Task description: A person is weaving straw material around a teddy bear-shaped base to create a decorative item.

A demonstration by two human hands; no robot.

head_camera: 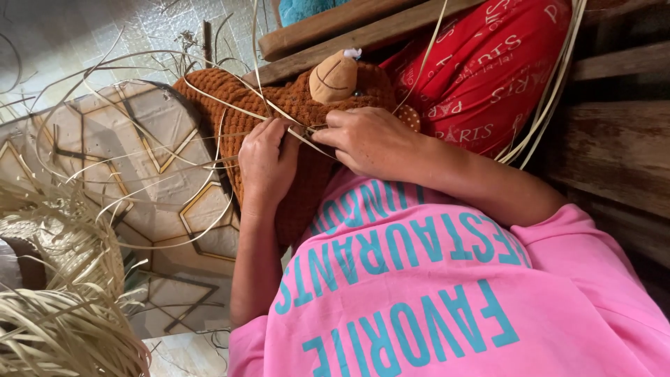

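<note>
**A:** So both hands are at frame center, up against a brown plush toy [293,119] on the lap. The left hand [265,164] is curled shut around a few pale strips [209,98], and the right hand [370,139] pinches one strip right where they cross. Any tips for keeping that crossing tight?

**B:** I'd say keep the left fist as the anchor and only move the pinched strip. Pull it snug along its length, not sideways, or it'll likely kink. The loose ends fan out to the upper left over the tiled floor [160,209], so watch they don't snag on the bundle [63,328] at the lower left. The red cushion [488,63] behind looks out of the way.
</note>
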